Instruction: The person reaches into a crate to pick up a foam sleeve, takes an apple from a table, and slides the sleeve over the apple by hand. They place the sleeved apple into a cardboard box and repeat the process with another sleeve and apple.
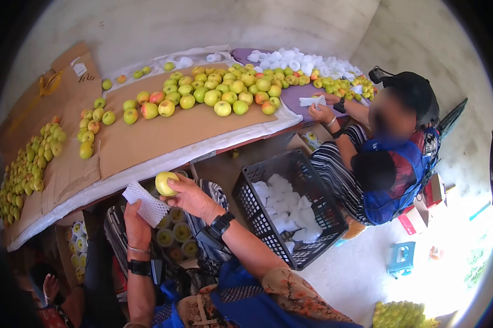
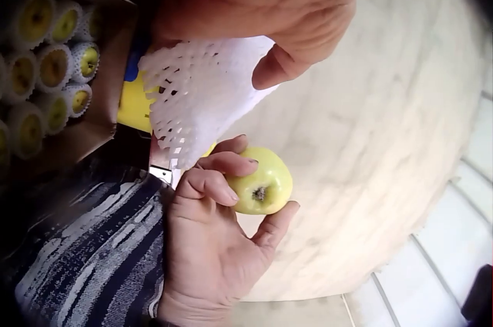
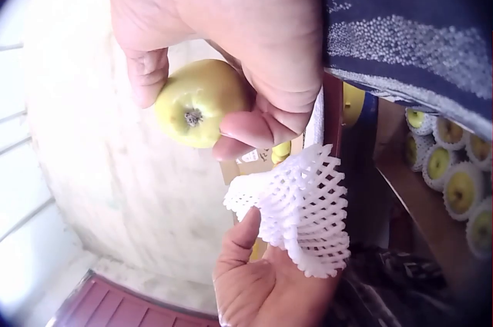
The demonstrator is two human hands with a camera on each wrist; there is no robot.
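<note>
In the head view my right hand point(image 1: 194, 198) grips a yellow-green apple point(image 1: 166, 183) between thumb and fingers. The end of this apple point(image 3: 202, 103), with its dark brown hollow, faces the camera in the right wrist view. Just left of it, my left hand point(image 1: 137, 225) pinches a white foam net sleeve point(image 1: 146, 203). The sleeve point(image 3: 296, 211) is partly flattened, its wide mesh end spread, and the apple is outside it. Below both hands, a box holds apples point(image 1: 182, 232) standing in white foam nets.
Loose apples point(image 1: 213, 90) cover a cardboard-topped table point(image 1: 148, 143) ahead. A black crate point(image 1: 268, 232) of white foam nets stands to the right. Beyond it sits another person point(image 1: 391, 158) holding a foam net. A blue stool point(image 1: 401, 259) is on the floor.
</note>
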